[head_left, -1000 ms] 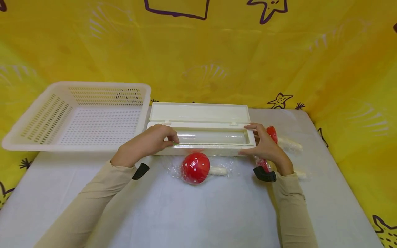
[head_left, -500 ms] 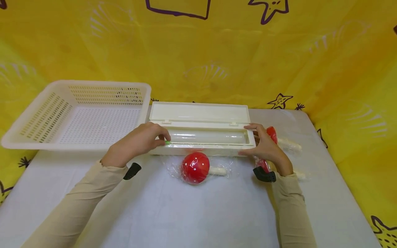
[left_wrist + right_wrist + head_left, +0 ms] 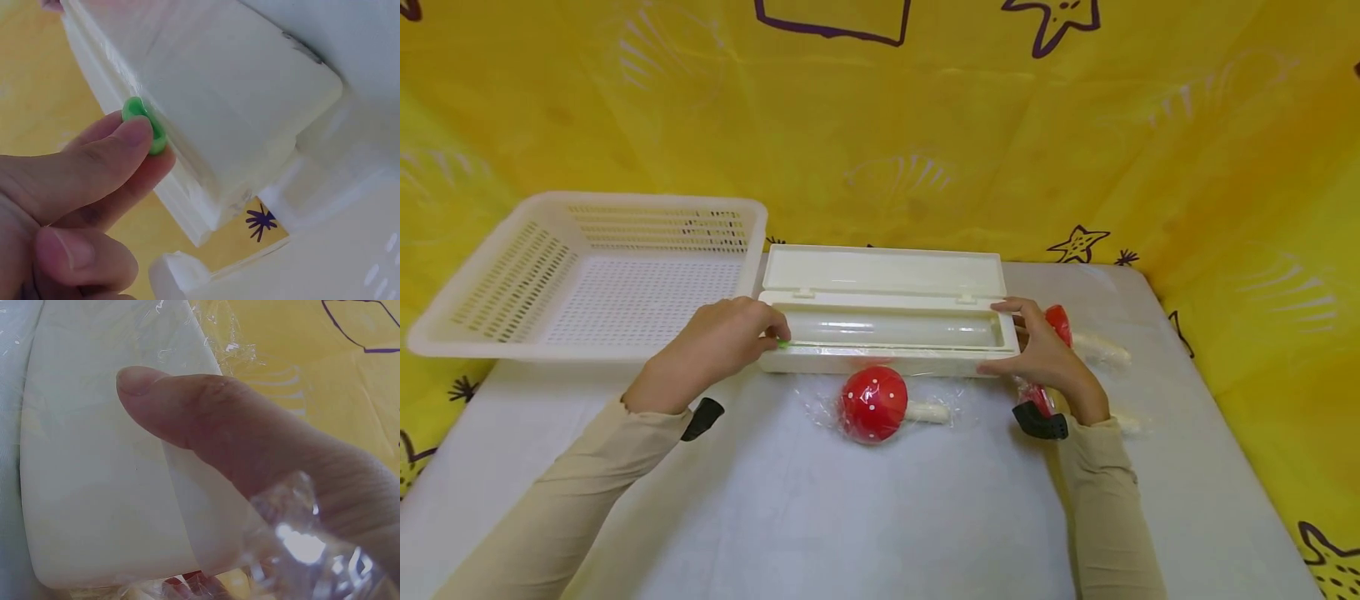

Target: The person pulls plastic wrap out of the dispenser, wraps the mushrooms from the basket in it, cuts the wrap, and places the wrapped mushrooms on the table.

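A long white cling film dispenser (image 3: 820,362) lies on the table, its lid (image 3: 883,271) tipped back and a roll of film (image 3: 895,330) inside. My left hand (image 3: 711,337) pinches a small green slider cutter (image 3: 158,142) between thumb and finger, at the left end of the dispenser's front edge. My right hand (image 3: 1045,350) grips the dispenser's right end, with the thumb flat on its front wall in the right wrist view. In front lies a red toy mushroom (image 3: 874,404) with white dots and a pale stem, among clear, crinkled film.
A white slotted basket (image 3: 587,354) stands to the left, close beside the dispenser. Past my right hand lie more red-capped mushrooms (image 3: 1057,323) in film, partly hidden by that hand. A yellow patterned cloth (image 3: 880,125) hangs behind the table.
My left hand has slid leftward along the dispenser's front edge with the green slider cutter, to near the left end. My right hand has stayed on the right end.
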The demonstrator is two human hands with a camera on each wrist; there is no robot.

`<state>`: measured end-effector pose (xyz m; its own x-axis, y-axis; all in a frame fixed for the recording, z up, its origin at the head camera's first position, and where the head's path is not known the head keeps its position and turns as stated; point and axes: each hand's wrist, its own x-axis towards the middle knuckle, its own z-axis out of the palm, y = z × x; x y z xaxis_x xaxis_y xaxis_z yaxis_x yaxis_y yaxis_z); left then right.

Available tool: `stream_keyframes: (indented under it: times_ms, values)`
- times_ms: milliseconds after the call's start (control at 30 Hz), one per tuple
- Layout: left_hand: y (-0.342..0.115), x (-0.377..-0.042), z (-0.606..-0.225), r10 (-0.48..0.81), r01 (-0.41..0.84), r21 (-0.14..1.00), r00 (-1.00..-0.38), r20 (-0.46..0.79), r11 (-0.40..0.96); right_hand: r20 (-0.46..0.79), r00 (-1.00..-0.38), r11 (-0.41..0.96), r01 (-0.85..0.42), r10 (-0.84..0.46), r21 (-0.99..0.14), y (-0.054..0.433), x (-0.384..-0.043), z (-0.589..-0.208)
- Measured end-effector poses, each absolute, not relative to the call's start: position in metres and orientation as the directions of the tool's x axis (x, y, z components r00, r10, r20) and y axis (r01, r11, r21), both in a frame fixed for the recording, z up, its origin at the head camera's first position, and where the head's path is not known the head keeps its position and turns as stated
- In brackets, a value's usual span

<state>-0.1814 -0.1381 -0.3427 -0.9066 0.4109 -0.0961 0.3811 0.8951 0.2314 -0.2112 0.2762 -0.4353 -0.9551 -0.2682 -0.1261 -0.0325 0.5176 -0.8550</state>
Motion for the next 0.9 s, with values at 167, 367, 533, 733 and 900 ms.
stream_keyframes:
  times_ms: [167,367,533,733,900]
  values:
    - [-0.1365,-0.1797,-0.345,0.423,0.399,0.225,-0.904,-0.066,0.889,-0.129,-0.955,0.523,-0.031,-0.267,-0.852,0.2781,-0.2108,-0.4372]
    - [-0.1341,-0.177,-0.3474,0.439,0.428,0.184,-0.898,-0.023,0.885,-0.116,-0.957,0.519,-0.042,-0.267,-0.854,0.2783,-0.2105,-0.4369]
    - [-0.1347,-0.1775,-0.3466,0.417,0.399,0.188,-0.906,-0.066,0.897,-0.104,-0.956,0.502,-0.049,-0.273,-0.864,0.2771,-0.2105,-0.4378]
    - [-0.14,-0.1776,-0.3467,0.409,0.383,0.205,-0.907,-0.1,0.901,-0.102,-0.957,0.507,-0.052,-0.271,-0.86,0.2753,-0.2105,-0.4366]
    - [-0.1429,-0.1764,-0.3468,0.409,0.385,0.209,-0.908,-0.088,0.899,-0.102,-0.96,0.519,-0.05,-0.261,-0.854,0.2763,-0.21,-0.4349]
